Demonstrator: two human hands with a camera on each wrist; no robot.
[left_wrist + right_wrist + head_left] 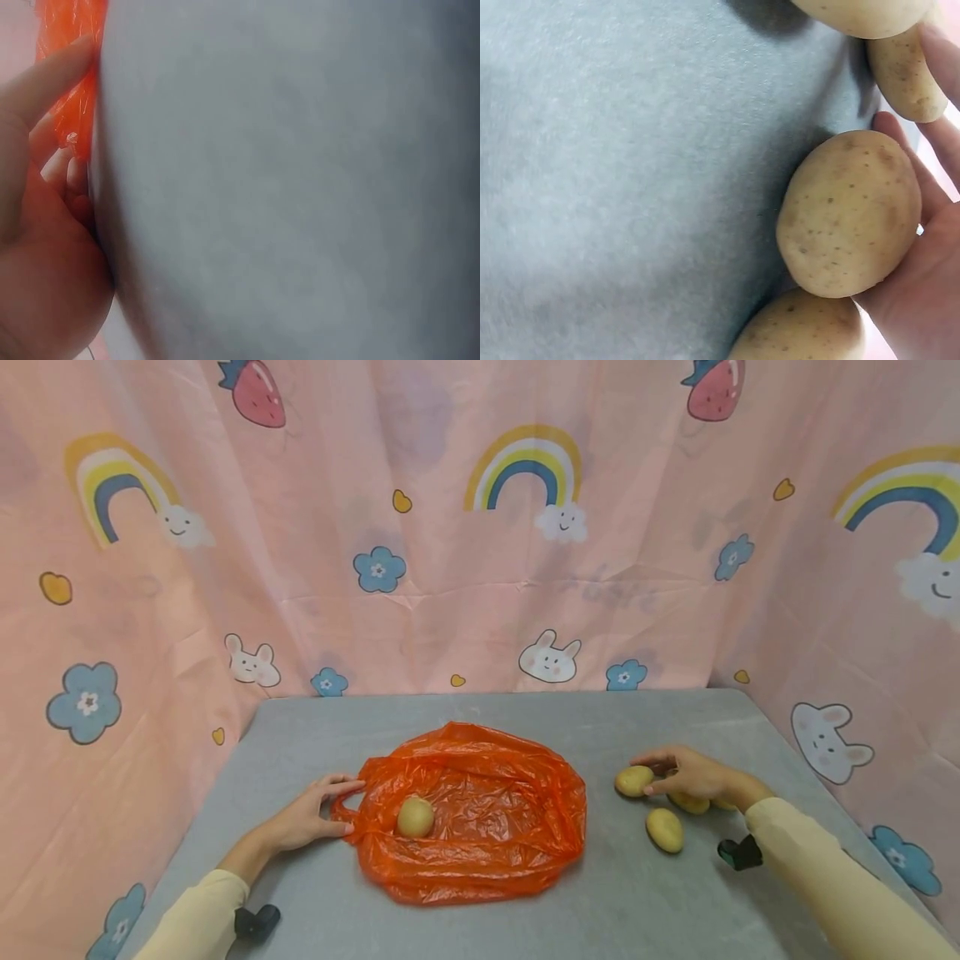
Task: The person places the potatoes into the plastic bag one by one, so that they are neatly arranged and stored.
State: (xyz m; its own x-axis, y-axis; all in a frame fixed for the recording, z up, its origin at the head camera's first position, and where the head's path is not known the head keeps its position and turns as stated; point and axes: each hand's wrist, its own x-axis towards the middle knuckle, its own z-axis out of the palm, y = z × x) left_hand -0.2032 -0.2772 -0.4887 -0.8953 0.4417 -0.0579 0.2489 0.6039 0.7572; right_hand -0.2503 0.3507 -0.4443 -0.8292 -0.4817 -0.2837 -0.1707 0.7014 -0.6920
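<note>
An orange plastic bag [480, 881] lies spread open with one potato [415, 817] in it, towards its left side. My left hand [303, 814] is at the bag's left handle, thumb and forefinger spread apart with their tips on the plastic. In the left wrist view the thumb [52, 82] reaches straight across the orange film. To the right of the bag, my right hand [693, 774] pinches a potato [634, 781] between thumb and fingertips. Under its palm is another potato [851, 214], and further potatoes there are partly hidden by the hand.
Closer to the front, a loose potato [664, 830] lies beside the right hand. The grey tabletop [600, 902] is bordered by a pink printed curtain [465, 610] at the back and sides. Dark wrist straps [257, 924] show at both sleeves.
</note>
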